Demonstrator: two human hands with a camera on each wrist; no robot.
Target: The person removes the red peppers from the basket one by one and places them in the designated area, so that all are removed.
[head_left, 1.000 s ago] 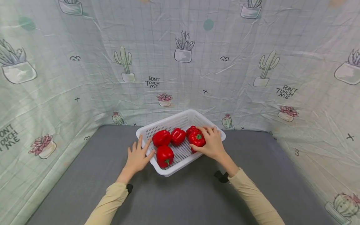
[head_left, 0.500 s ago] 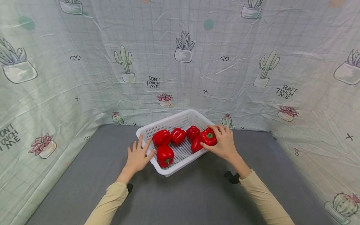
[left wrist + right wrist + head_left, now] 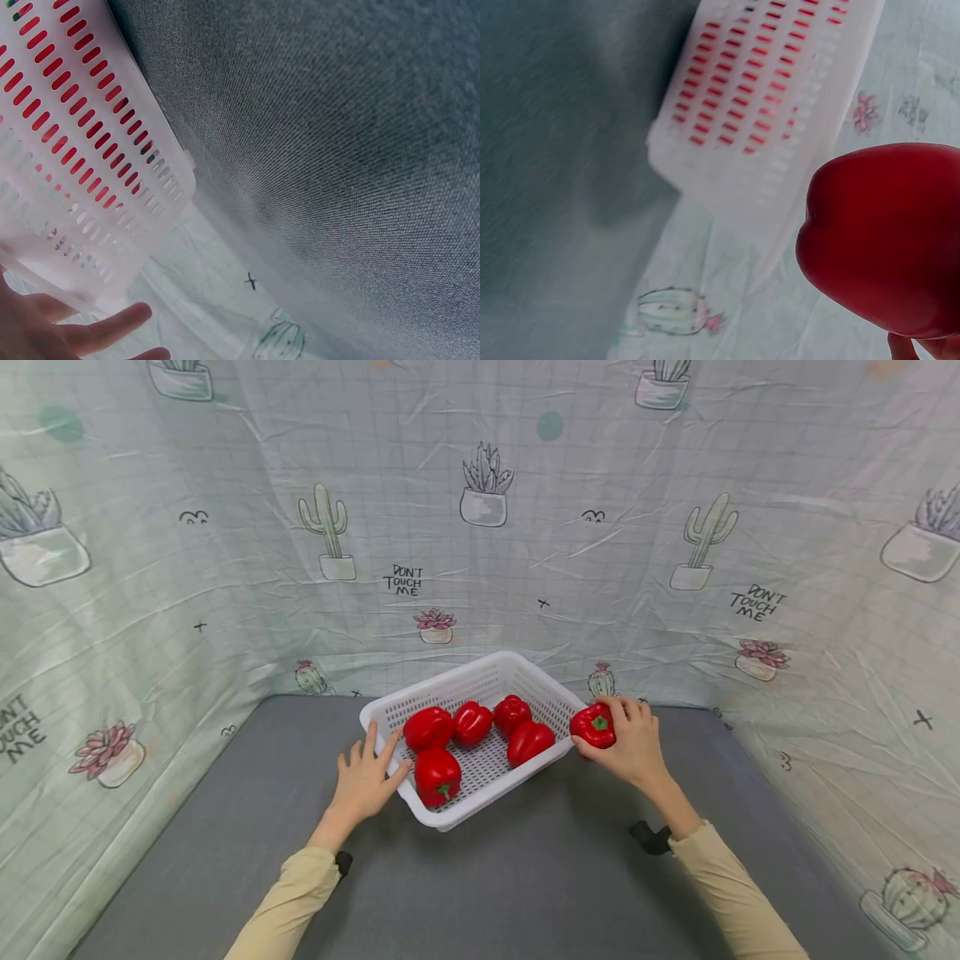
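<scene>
One red pepper (image 3: pixel 590 727) is being pinched by the right hand (image 3: pixel 633 745), already out beside the right end of the white basket (image 3: pixel 487 795). Five more peppers (image 3: pixel 472 724) are being left inside, and the basket is being touched by the spread left hand (image 3: pixel 366 779).

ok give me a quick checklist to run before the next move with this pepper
1. Right hand has a grip on the pepper: ok, thumb and fingers around it.
2. Left hand at the basket: ok, fingers spread at its left rim.
3. Basket upright on the table: ok.
4. Other peppers inside the basket: ok, five in view.
5. Held pepper clear of the rim: cannot tell, they overlap in the head view.
</scene>
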